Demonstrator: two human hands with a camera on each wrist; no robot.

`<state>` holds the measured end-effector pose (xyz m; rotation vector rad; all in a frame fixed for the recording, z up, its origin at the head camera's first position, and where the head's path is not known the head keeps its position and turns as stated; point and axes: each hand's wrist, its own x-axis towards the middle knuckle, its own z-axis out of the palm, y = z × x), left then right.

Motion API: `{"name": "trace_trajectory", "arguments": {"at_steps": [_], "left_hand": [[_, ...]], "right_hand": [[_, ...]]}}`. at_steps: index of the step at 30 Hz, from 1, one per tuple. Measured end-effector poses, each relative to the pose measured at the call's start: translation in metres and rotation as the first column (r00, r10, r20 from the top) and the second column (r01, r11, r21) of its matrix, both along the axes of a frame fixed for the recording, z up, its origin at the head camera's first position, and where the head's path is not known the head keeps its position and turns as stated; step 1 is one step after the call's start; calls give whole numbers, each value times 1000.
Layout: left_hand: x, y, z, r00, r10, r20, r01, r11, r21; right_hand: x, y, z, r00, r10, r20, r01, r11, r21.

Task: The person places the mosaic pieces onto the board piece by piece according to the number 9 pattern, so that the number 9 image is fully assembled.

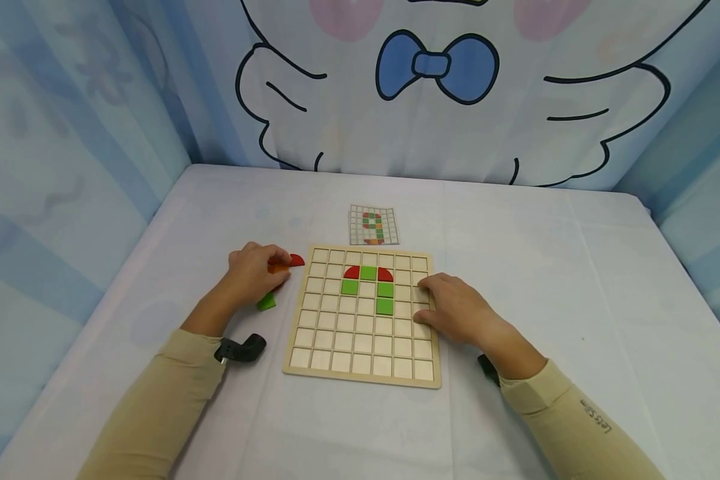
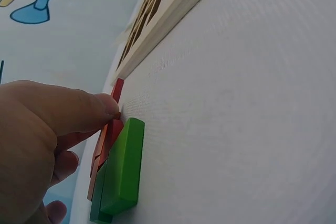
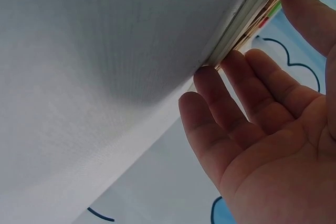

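Observation:
My left hand (image 1: 253, 272) is left of the board, its thumb and fingers pinching an orange block (image 1: 279, 268) among loose pieces. A red rounded piece (image 1: 297, 261) and a green block (image 1: 267, 302) lie beside it; in the left wrist view a green block (image 2: 123, 169) leans by the fingers. Several pieces are set in the wooden grid board (image 1: 360, 381): a red quarter-round (image 1: 351, 272) and another red one (image 1: 385, 275) flank a green square (image 1: 369, 273), with more green squares below. My right hand (image 1: 461, 310) rests on the board's right edge, fingers relaxed.
Behind the board lies a small pattern card (image 1: 374, 225) printed with a grid and coloured shapes. White cloth (image 1: 552, 267) covers the table, and printed curtains (image 1: 432, 133) hang at the back and sides.

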<state>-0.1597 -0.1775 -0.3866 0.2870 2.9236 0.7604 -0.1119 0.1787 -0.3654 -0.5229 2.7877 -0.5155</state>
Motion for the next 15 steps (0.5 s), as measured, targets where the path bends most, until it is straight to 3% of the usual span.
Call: {"name": "trace_trajectory", "arguments": {"at_steps": [8, 15], "left_hand": [[0, -1, -1, 1000, -14, -3, 14, 1000, -2], [2, -1, 1, 1000, 12, 0, -12, 1000, -7]], "right_hand": [[1, 0, 0, 1000, 3, -4, -3, 1000, -3], [1, -1, 0, 1000, 2, -4, -3, 1000, -4]]}}
